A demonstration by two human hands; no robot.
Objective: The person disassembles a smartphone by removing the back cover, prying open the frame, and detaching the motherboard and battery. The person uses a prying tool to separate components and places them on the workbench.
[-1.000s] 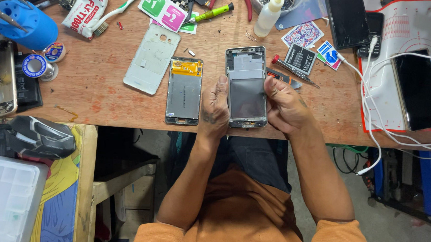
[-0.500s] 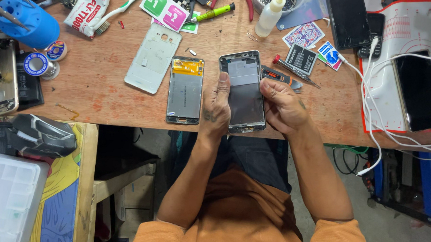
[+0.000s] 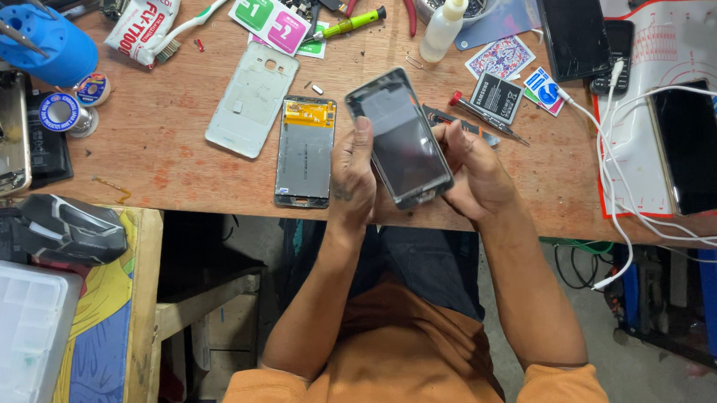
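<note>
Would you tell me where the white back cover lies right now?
The white back cover lies on the wooden bench, left of the orange-topped display panel, clear of both hands.

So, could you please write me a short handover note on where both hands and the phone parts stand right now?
Left hand: grips the left edge of the phone screen panel, thumb on the glass.
Right hand: holds the panel's right edge.
The panel is tilted, held above the wooden bench.
Done: the phone is apart; the frame with orange flex and the white back cover lie left of the hands.
Left: the battery and red-tipped screwdriver lie unused on the right; nothing is reassembled.
</note>
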